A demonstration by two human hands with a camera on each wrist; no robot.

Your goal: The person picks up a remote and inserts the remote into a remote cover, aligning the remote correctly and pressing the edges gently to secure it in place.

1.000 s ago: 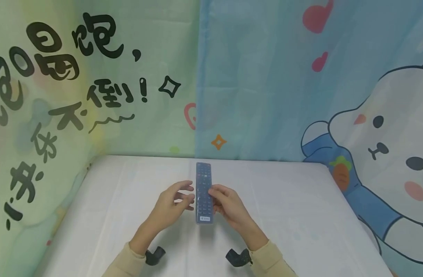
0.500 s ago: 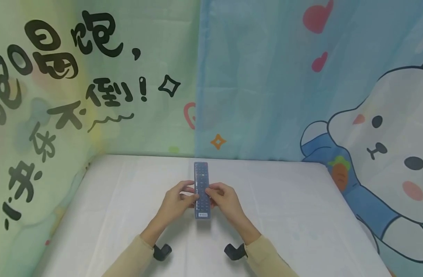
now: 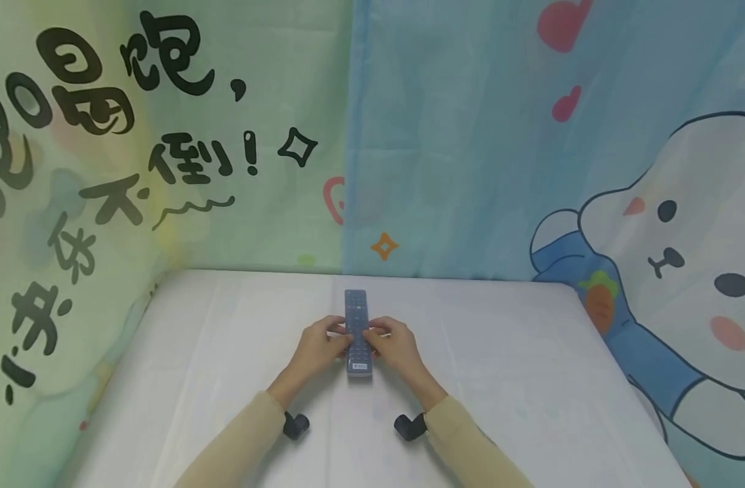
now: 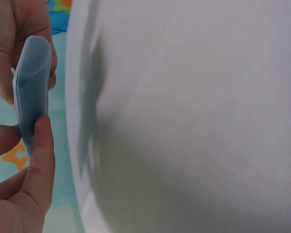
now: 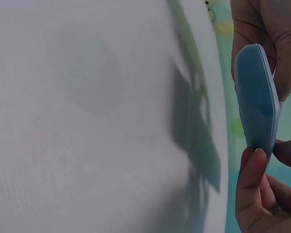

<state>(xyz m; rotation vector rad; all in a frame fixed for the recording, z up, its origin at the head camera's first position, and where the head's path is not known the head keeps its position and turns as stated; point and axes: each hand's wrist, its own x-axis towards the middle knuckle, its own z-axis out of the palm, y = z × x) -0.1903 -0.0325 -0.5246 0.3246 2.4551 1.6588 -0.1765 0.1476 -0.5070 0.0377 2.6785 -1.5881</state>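
A slim blue-grey remote control [image 3: 357, 346] with rows of buttons and a white label at its near end is held above the table, its long side pointing away from me. My left hand [image 3: 323, 344] pinches its left edge, thumb on the button face and fingers behind. On the opposite edge my right hand [image 3: 398, 344] pinches it the same way. The left wrist view shows the smooth back of the remote [image 4: 34, 77] between thumb and fingers of both hands. In the right wrist view the remote's back [image 5: 254, 97] appears likewise, with fingertips against it.
A white cloth covers the table [image 3: 500, 366]. Printed curtains [image 3: 445, 169] hang behind it and along the left side. A black wrist mount [image 3: 296, 426] juts from the left sleeve, and a similar black mount [image 3: 410, 427] from the right.
My left hand, apart from the remote control a second ago, now pinches its left edge. The remote's near end has shifted away from me, and both forearms have drawn closer together.
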